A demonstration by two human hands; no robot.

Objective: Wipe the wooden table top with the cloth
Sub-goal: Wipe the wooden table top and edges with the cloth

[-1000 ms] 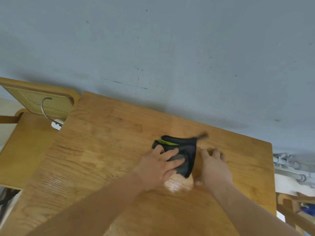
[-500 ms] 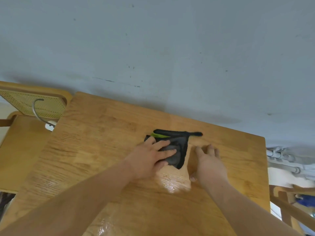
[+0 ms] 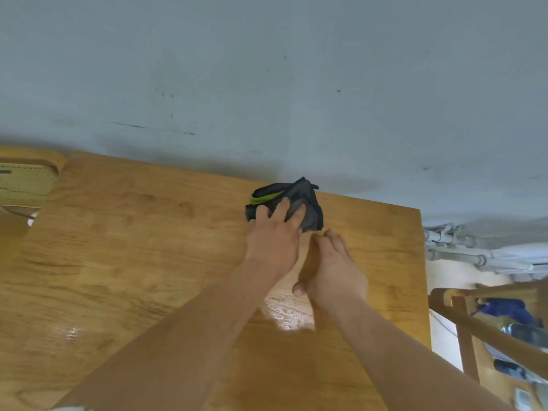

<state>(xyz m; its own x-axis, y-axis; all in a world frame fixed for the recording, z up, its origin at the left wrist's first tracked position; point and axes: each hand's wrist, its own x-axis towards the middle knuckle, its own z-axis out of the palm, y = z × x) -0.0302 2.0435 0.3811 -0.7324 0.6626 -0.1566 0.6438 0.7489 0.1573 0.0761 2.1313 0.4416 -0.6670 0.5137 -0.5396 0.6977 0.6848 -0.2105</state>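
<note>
A dark grey cloth (image 3: 308, 203) with a lime-green strip lies bunched at the far edge of the wooden table top (image 3: 133, 247), against the wall. My left hand (image 3: 274, 235) presses down on the cloth with spread, straight fingers. Just to its right, my right hand (image 3: 332, 265) rests flat on the bare wood, fingers together, not touching the cloth. A wet, shiny patch (image 3: 286, 312) shows on the wood below the hands.
A grey wall (image 3: 267, 84) rises right behind the table. A wooden chair with a cane back (image 3: 26, 179) stands at the left. Off the right edge are white pipes (image 3: 462, 247) and another wooden chair (image 3: 486, 330).
My left hand has pushed the cloth away from me to the table's far edge, and the cloth has bunched up. My right hand has stayed flat beside it.
</note>
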